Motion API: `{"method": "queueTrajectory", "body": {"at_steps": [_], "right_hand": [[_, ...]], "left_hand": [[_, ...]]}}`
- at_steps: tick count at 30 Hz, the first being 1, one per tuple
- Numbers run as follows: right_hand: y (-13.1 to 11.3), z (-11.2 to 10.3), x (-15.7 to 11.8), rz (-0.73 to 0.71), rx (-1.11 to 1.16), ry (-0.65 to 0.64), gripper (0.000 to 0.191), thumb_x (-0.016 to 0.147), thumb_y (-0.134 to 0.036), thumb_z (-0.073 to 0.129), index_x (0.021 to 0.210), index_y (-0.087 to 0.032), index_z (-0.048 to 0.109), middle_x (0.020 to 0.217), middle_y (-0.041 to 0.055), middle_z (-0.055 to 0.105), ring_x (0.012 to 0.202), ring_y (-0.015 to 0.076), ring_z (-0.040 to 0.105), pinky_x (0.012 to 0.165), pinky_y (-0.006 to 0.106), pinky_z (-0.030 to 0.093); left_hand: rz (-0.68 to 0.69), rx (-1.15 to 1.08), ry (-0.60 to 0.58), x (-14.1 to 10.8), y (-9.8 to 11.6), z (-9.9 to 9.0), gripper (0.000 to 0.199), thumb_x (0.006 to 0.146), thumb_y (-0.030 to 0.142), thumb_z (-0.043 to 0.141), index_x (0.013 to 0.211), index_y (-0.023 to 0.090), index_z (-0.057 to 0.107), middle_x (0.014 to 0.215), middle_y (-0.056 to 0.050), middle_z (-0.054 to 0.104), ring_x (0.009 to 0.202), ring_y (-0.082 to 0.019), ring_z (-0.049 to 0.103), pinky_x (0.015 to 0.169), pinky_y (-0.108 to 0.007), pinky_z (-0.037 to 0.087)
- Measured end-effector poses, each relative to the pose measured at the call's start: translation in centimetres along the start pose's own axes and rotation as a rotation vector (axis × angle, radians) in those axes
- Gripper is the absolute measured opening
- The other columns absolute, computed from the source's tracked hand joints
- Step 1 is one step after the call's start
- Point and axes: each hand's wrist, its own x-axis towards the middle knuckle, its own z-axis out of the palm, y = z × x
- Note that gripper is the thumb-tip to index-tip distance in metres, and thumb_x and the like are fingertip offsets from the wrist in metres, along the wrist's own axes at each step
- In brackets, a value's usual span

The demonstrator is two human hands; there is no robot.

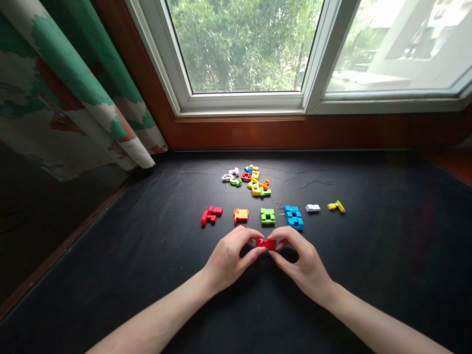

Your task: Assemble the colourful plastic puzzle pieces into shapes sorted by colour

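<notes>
Between my two hands is a small red piece (266,244), held just in front of a row of plastic pieces. My left hand (230,255) pinches its left end with thumb and forefinger. On the right end, my right hand (304,263) has a similar pinch. The row behind holds a red piece (212,215), an orange piece (241,215), a green piece (267,216), a blue piece (294,218), a white piece (312,208) and a yellow piece (336,206). The blue one lies nearest my right fingers.
Farther back on the black table (110,265) lies a loose pile of coloured pieces (255,189), with white ones at its left. A patterned curtain (121,123) hangs at the left, touching the table's back left. A window (239,103) stands behind the table.
</notes>
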Motion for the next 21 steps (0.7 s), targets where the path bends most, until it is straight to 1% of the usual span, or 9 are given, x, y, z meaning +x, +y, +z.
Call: {"method": "queueTrajectory", "body": {"at_steps": [4,7,15,21], "right_hand": [[-0.03,-0.05,-0.01,-0.024,-0.005,0.005,0.017,0.090,-0.013,0.059,0.103,-0.024,0.060,0.100,0.0041,0.064,0.087,0.0190,0.064,0.075,0.032,0.056],[-0.12,-0.08,-0.01,-0.028,-0.020,0.007,0.013,0.091,-0.015,0.060,0.100,-0.024,0.060,0.100,0.0045,0.063,0.090,0.0203,0.064,0.077,0.033,0.056],[-0.07,-0.19,0.07,-0.022,-0.024,0.024,0.008,0.091,-0.019,0.063,0.096,-0.025,0.059,0.103,0.0054,0.061,0.096,0.0218,0.064,0.081,0.035,0.057],[0.14,-0.13,0.08,-0.006,0.012,0.013,0.009,0.091,-0.018,0.061,0.095,-0.025,0.058,0.104,0.0052,0.061,0.095,0.0210,0.063,0.081,0.035,0.057]], "left_hand": [[-0.049,-0.057,-0.016,0.05,-0.03,0.02,0.012,0.094,0.027,0.060,0.103,0.019,0.064,0.095,-0.004,0.070,0.085,-0.018,0.065,0.076,-0.028,0.052],[-0.076,-0.100,-0.007,0.11,-0.01,0.01,0.012,0.092,0.027,0.064,0.101,0.018,0.064,0.094,-0.004,0.070,0.084,-0.017,0.065,0.075,-0.028,0.052],[-0.057,-0.160,0.067,0.15,0.10,-0.03,0.015,0.089,0.027,0.068,0.101,0.017,0.066,0.095,-0.005,0.073,0.085,-0.018,0.068,0.073,-0.028,0.054],[-0.052,-0.184,0.079,0.34,0.26,-0.10,0.012,0.087,0.021,0.068,0.097,0.018,0.065,0.098,-0.007,0.075,0.087,-0.019,0.069,0.070,-0.028,0.054]]}}
